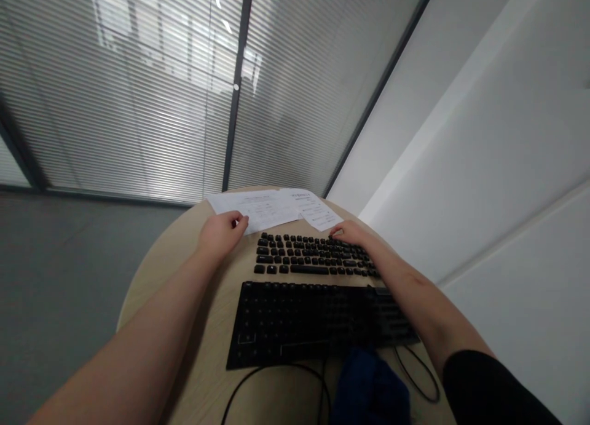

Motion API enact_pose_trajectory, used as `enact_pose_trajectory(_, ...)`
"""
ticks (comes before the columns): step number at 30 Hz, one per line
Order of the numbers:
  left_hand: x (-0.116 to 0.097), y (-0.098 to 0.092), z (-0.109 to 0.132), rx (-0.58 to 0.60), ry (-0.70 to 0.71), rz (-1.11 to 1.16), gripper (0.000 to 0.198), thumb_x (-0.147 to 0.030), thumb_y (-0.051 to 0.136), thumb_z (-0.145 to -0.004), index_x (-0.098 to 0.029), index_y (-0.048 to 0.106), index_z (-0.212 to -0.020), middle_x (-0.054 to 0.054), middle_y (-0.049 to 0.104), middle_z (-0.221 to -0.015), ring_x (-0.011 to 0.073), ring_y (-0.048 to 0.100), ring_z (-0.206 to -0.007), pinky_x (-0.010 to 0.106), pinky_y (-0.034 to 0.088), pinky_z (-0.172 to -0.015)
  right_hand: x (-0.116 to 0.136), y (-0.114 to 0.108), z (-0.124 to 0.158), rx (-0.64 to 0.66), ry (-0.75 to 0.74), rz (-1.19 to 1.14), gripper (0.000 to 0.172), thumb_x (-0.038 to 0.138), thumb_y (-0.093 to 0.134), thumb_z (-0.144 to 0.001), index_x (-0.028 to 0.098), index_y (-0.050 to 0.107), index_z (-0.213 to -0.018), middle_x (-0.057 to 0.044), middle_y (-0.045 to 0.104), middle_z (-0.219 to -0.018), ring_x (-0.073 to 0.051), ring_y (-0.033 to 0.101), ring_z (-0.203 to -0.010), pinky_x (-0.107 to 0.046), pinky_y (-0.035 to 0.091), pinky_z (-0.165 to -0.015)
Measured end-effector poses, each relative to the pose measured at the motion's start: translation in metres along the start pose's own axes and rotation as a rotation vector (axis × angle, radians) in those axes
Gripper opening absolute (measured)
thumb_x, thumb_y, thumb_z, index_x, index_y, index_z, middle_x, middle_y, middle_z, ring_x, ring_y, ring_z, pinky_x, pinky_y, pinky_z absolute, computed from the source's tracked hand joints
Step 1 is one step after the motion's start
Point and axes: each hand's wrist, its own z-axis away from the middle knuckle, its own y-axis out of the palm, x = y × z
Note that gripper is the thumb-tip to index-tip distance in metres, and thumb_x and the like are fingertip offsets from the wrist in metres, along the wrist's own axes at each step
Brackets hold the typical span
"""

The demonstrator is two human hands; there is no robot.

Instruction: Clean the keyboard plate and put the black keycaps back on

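**Loose keycaps (308, 253) laid in rows beyond a black keyboard base (286, 317)**

To the left of the keyboard base, grey floor (78, 283) is seen past the rounded edge of a pale wooden table (159, 262). Well beyond the base, the room is closed off by a glass partition (138, 117) with slatted blinds; to the base's right, by a white wall (507, 142).

On the base's near side, a black cable (276, 366) is looped, then a blue cloth (369, 391) is bunched against its edge. Printed sheets (260, 208) are spread beyond it, past the keycaps. The base's right end is partly hidden by the right forearm (424, 302).

The left hand (222, 233) is held beyond the base's left end, fingers curled, beside the sheets and left of the keycaps. The right hand (349, 233) is placed beyond the base, its fingertips brought together at the keycaps' far row; whether anything is gripped by either hand cannot be told.
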Motion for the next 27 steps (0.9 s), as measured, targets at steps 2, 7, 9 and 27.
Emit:
enact_pose_trajectory(2,-0.001,0.002,0.0,0.009,0.006,0.001,0.039,-0.049,0.047,-0.089,-0.022,0.065,-0.07,0.006,0.064,-0.065,0.0223,0.056,-0.062,0.032,0.03,-0.059,0.002,0.001,-0.002,0.018,-0.008,-0.002,0.016,0.019,0.077,-0.078,0.026,0.083,-0.092,-0.001,0.079,-0.106,-0.022,0.071,-0.104,-0.033,0.052,-0.097)
enact_pose_trajectory(7,-0.004,0.0,0.0,0.002,0.014,0.01,0.037,-0.048,0.048,-0.088,-0.022,0.065,-0.07,0.006,0.063,-0.063,0.0221,0.055,-0.061,0.032,0.029,-0.059,0.01,0.004,-0.005,0.018,0.0,-0.005,0.015,0.014,0.076,-0.077,0.024,0.082,-0.087,-0.001,0.079,-0.093,-0.02,0.071,-0.093,-0.031,0.053,-0.09)
enact_pose_trajectory(9,-0.003,-0.001,0.0,0.0,0.016,0.004,0.037,-0.049,0.048,-0.089,-0.022,0.065,-0.07,0.006,0.062,-0.063,0.0221,0.055,-0.062,0.032,0.029,-0.06,0.014,0.003,-0.007,-0.003,0.005,-0.018,0.014,0.014,0.077,-0.076,0.022,0.081,-0.086,-0.002,0.078,-0.09,-0.019,0.07,-0.089,-0.03,0.053,-0.088)
enact_pose_trajectory(27,-0.001,0.001,0.0,-0.003,-0.036,-0.047,0.038,-0.05,0.048,-0.086,-0.021,0.064,-0.07,0.004,0.06,-0.061,0.0208,0.056,-0.063,0.031,0.033,-0.059,0.067,0.016,0.178,-0.381,-0.122,-0.506,0.011,0.029,0.069,-0.085,0.022,0.062,-0.087,-0.004,0.071,-0.092,-0.016,0.064,-0.075,-0.03,0.054,-0.072)
